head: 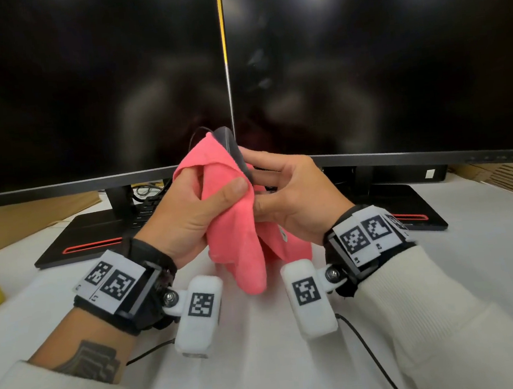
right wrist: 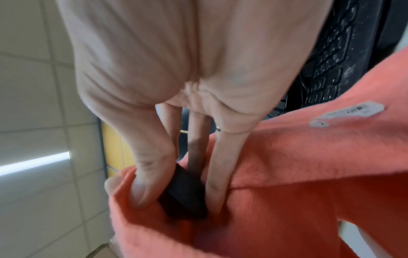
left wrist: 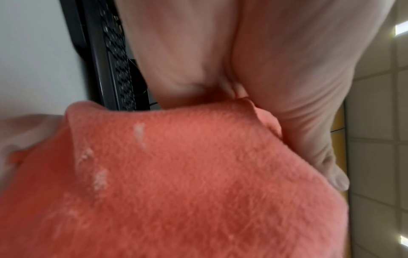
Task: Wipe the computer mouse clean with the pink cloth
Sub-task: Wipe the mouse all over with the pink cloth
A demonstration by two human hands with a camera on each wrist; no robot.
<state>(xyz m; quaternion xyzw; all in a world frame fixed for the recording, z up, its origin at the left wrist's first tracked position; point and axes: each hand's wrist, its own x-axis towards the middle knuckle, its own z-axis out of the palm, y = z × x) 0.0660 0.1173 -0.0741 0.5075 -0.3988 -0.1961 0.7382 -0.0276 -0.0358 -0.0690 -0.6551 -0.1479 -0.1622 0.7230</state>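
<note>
Pink cloth (head: 232,215), left hand (head: 185,213), mouse (head: 235,152)

An office desk: two dark monitors (head: 91,84) stand side by side on black stands on a white tabletop (head: 265,366), a black keyboard (head: 147,209) lies beneath them, and tiled ceiling panels (left wrist: 375,139) with strip lights (right wrist: 35,163) show overhead.

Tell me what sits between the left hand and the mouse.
The pink cloth: the left hand presses it against the mouse, seen in the head view.
</note>
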